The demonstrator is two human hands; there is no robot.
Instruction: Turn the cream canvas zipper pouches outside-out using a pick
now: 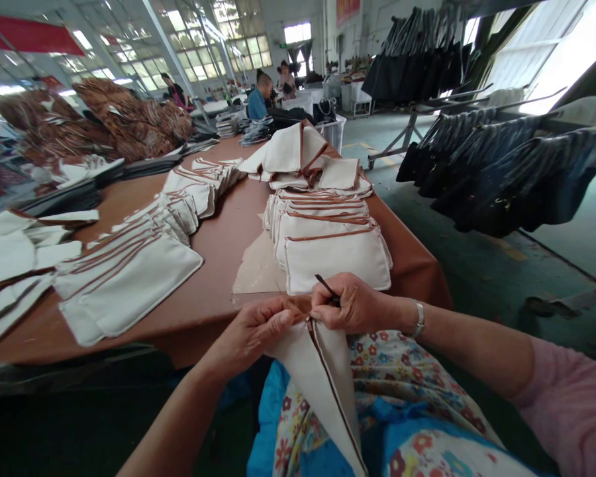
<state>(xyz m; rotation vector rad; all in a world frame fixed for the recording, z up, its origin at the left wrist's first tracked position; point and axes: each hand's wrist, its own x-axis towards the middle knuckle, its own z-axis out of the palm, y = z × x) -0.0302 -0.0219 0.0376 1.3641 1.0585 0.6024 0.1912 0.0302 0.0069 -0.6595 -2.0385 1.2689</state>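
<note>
A white fabric piece with a brown-edged zipper (322, 377) hangs over my lap, its top end between my two hands. My left hand (265, 326) pinches that end from the left, thumb on top. Close beside it, my right hand (350, 303) is closed on the same end and also holds a thin dark tool (328, 287), whose tip points up to the left. The fingers hide the tool's other end. Just beyond my hands, a row of white pouches with brown trim (335, 255) lies on the brown-covered table (218, 265).
More white pouches (134, 285) lie in a curved row at the left. White pieces (298, 149) are heaped farther back. Brown bundles (114, 119) are piled at the back left. Racks of dark pieces (506, 179) stand at the right. People sit in the background.
</note>
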